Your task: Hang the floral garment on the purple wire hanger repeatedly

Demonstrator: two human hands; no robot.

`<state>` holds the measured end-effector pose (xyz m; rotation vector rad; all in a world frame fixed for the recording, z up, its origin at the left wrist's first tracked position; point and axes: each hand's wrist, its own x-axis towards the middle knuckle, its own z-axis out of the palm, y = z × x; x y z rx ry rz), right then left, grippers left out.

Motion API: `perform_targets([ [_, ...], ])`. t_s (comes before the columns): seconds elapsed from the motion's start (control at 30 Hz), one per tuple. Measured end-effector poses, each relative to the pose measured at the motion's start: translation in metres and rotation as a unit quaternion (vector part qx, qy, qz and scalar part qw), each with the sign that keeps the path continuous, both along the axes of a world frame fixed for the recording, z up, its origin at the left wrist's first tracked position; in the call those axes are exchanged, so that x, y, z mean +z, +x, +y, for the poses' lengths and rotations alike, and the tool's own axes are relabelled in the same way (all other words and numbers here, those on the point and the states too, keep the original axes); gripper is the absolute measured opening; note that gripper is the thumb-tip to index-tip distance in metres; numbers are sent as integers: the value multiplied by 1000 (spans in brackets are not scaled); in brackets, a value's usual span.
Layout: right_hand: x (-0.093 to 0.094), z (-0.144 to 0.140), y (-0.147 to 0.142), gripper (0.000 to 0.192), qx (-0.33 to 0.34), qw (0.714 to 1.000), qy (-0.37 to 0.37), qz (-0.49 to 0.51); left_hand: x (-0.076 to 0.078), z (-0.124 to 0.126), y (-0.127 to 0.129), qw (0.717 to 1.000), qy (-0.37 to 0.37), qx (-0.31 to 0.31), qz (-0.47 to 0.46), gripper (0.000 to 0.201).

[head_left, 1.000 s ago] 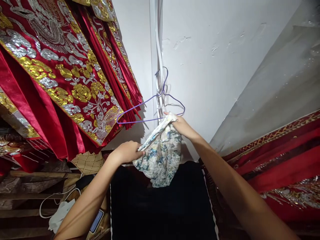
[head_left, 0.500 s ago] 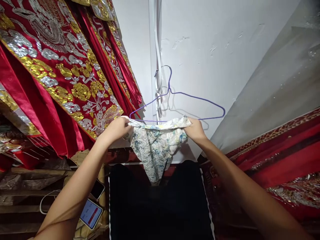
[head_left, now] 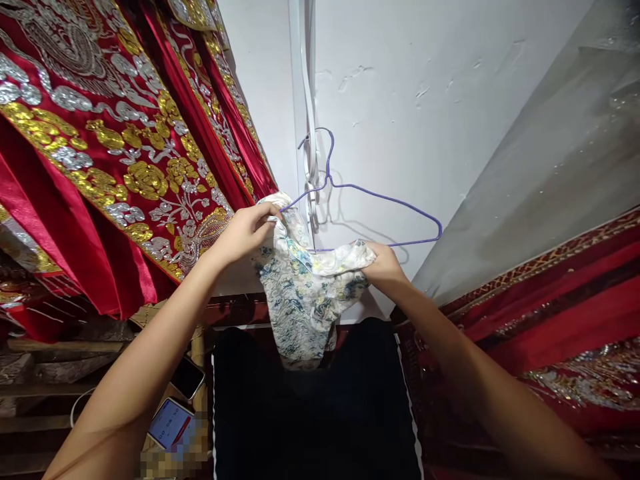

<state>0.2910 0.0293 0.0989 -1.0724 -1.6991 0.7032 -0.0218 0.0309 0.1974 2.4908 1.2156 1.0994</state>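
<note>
A white garment (head_left: 300, 313) with a blue and yellow floral print hangs between my two hands. My left hand (head_left: 250, 230) pinches its upper edge at the left end of a purple wire hanger (head_left: 385, 195), where the cloth passes over the hanger's left corner. My right hand (head_left: 384, 265) grips the other end of the same edge, just below the hanger's bottom bar. The hanger's right end is bare. Its hook hangs at a white strap or cable on the wall. What kind of garment it is, I cannot tell.
Red cloth with gold and silver sequins (head_left: 145, 180) drapes at the left, and more red cloth (head_left: 570, 333) lies at the right. A white wall (head_left: 400, 87) stands behind the hanger. Two phones (head_left: 173, 423) rest on slatted wood at lower left.
My left hand has risen and drawn the garment's left end up over the hanger's left corner. The right hand keeps its grip, slightly lower. The view has shifted a little.
</note>
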Motion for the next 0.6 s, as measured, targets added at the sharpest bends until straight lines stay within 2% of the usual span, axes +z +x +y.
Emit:
perform_targets([
  [0.07, 5, -12, 2, 30, 1, 1000, -11, 4, 0, 3, 3, 998, -23, -36, -55, 53],
  [0.13, 10, -24, 9, 57, -61, 998, 17, 22, -3, 8, 2, 996, -19, -47, -77, 62],
  [0.23, 17, -38, 23, 95, -187, 977, 75, 69, -8, 14, -1, 999, 13, -23, -43, 54],
  [0.3, 25, -42, 35, 104, -229, 968, 63, 83, -8, 14, -1, 999, 30, -3, -28, 46],
  [0.37, 36, -44, 48, 89, -245, 967, 26, 68, -6, 12, 0, 999, 43, 13, -30, 36],
  [0.47, 57, -46, 70, 35, -222, 975, -7, 13, -1, 10, -1, 993, 88, 55, -56, 16],
  [0.53, 69, -45, 80, 27, -158, 987, -20, 32, -1, 10, -4, 984, 123, 101, -82, 12],
  [0.6, 75, -39, 77, 34, -70, 989, -62, 114, -5, 11, -8, 978, 118, 142, -102, 16],
])
